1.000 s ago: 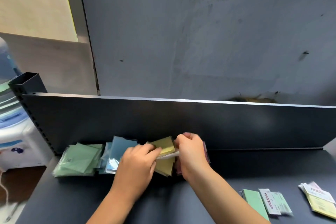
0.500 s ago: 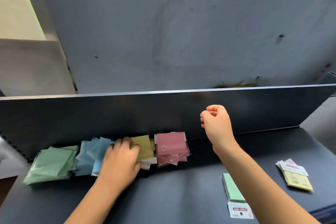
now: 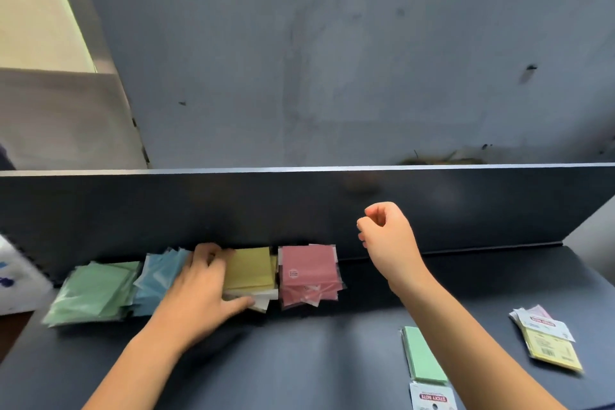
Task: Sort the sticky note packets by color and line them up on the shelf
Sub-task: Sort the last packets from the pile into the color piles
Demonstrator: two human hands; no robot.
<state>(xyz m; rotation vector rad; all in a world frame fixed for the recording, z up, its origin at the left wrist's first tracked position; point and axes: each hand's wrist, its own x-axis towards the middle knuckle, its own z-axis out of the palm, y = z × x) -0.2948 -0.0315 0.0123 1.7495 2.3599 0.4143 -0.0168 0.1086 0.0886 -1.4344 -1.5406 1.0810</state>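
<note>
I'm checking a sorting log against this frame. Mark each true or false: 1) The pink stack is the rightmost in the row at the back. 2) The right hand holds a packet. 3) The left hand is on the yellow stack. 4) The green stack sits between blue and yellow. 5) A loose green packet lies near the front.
1) True: the pink stack ends the row.
2) False: the right hand is raised, curled and holds nothing.
3) True: the left hand grips the yellow stack.
4) False: the green stack is leftmost; the blue stack sits between it and the yellow.
5) True: a loose green packet lies there.
</note>
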